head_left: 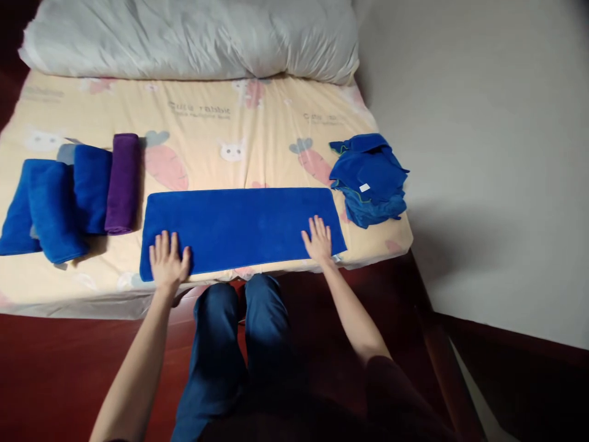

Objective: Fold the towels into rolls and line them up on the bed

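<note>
A blue towel point(243, 230) lies flat as a long rectangle along the near edge of the bed. My left hand point(168, 261) rests palm down on its near left part, fingers spread. On the towel's near right part my right hand point(319, 240) also lies flat with the fingers apart. Neither hand grips anything. A small pale tag pokes out from under the towel's near right corner, close to my right wrist.
Rolled blue towels point(53, 209) and a rolled purple towel point(123, 184) lie on the left of the bed. A crumpled heap of blue towels point(370, 178) sits at the right edge. Behind is a pale quilt point(193, 40). A light wall point(483, 153) stands to the right.
</note>
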A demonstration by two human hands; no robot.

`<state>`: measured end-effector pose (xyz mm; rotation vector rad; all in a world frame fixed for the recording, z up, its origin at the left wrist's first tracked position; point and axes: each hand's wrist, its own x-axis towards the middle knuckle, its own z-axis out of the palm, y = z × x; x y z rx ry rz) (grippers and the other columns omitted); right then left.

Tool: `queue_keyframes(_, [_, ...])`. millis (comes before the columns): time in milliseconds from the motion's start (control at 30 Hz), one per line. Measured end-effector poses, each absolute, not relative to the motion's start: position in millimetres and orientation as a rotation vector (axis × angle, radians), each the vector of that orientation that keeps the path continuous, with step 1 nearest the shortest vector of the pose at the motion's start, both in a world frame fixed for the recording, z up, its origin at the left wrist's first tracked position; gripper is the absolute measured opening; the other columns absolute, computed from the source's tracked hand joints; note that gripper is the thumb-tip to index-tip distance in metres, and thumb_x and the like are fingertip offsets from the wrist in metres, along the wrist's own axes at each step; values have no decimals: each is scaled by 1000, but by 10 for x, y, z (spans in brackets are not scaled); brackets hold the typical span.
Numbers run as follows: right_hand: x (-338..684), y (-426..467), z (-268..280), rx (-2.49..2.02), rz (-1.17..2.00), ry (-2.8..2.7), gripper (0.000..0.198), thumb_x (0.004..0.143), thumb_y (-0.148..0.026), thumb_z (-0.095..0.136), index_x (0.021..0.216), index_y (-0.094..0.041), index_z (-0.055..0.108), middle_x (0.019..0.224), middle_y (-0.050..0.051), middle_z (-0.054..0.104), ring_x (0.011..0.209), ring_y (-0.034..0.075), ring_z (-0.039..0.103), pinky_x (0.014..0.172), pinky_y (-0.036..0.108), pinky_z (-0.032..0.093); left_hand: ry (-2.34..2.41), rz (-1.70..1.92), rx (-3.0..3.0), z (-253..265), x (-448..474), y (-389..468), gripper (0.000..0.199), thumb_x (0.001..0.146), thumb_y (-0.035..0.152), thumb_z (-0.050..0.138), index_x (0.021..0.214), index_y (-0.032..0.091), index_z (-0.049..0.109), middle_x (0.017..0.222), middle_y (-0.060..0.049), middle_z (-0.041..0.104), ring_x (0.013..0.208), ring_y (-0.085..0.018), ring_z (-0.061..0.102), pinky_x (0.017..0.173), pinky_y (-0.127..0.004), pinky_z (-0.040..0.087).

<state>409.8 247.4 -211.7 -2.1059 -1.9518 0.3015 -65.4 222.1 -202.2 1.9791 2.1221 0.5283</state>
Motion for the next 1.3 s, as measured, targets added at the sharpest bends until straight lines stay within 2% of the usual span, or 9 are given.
queue_keyframes(133, [4735, 2330, -2172, -2247, 223, -1823, 69, 106, -53, 25, 164, -17, 28, 173, 11, 21, 161, 26, 17, 130, 55, 13, 2245, 495, 1913, -2031, -871, 2050, 74, 99, 45, 36, 166, 15, 24, 173, -14, 15, 161, -32, 10, 130, -56, 8])
queue_keyframes(400, [4724, 2361, -2193, -2359, 166, -1836, 69, 107, -49, 20, 166, -13, 22, 173, 12, 18, 161, 23, 13, 131, 52, 10, 2287, 517, 1916, -2107, -874, 2117, 71, 100, 45, 33, 163, 10, 31, 172, -15, 19, 161, -31, 11, 131, -54, 7])
queue_keyframes(600, [4161, 2127, -1800, -2372, 181, -1861, 67, 106, -42, 29, 163, -6, 29, 173, 17, 17, 161, 33, 6, 127, 61, 7, 2279, 588, 1927, -1783, -463, 1603, 71, 102, 38, 35, 164, 4, 23, 173, -19, 3, 161, -34, -1, 130, -59, 7])
queue_keyframes(667, [3701, 1667, -1794, -2150, 154, -1899, 66, 107, -43, 28, 164, -10, 27, 173, 14, 16, 162, 31, 7, 128, 58, 9, 2217, 547, 1986, -1776, -130, 1058, 69, 102, 34, 37, 164, 7, 25, 173, -18, 7, 161, -33, 3, 130, -56, 15])
queue_keyframes(767, [2993, 740, -1994, -1878, 405, -1895, 66, 107, -48, 27, 162, -14, 35, 170, 13, 29, 160, 27, 20, 128, 49, 22, 2061, 274, 2123, -1888, 333, 160, 62, 99, 31, 44, 160, 17, 41, 171, -14, 20, 160, -37, 12, 127, -60, 22])
queue_keyframes(833, [2693, 218, -2147, -1864, 638, -1806, 67, 106, -51, 27, 162, -15, 36, 167, 14, 35, 153, 27, 37, 124, 45, 33, 2054, 143, 2176, -1938, 507, -265, 60, 97, 31, 49, 156, 21, 48, 172, -12, 19, 159, -42, 9, 125, -66, 20])
queue_keyframes(933, [2586, -121, -2217, -1900, 852, -1713, 71, 105, -52, 30, 163, -11, 31, 165, 18, 37, 149, 30, 43, 121, 46, 38, 2008, 31, 2228, -1896, 536, -487, 59, 95, 32, 54, 153, 24, 52, 173, -10, 16, 159, -46, 4, 123, -71, 19])
queue_keyframes(1133, [2563, 23, -1981, -2023, 759, -1723, 67, 104, -36, 35, 160, 0, 34, 163, 28, 36, 148, 37, 41, 120, 52, 34, 1962, -19, 2221, -1801, 349, -353, 59, 95, 32, 54, 154, 22, 51, 173, -10, 12, 158, -48, 4, 122, -70, 20])
queue_keyframes(1300, [2302, -3, -1906, -2049, 595, -1841, 67, 102, -32, 45, 159, 2, 34, 169, 29, 19, 155, 42, 24, 124, 56, 22, 2013, 7, 2205, -1837, 356, -385, 57, 97, 33, 51, 153, 22, 53, 173, -11, 13, 158, -48, 5, 122, -70, 19])
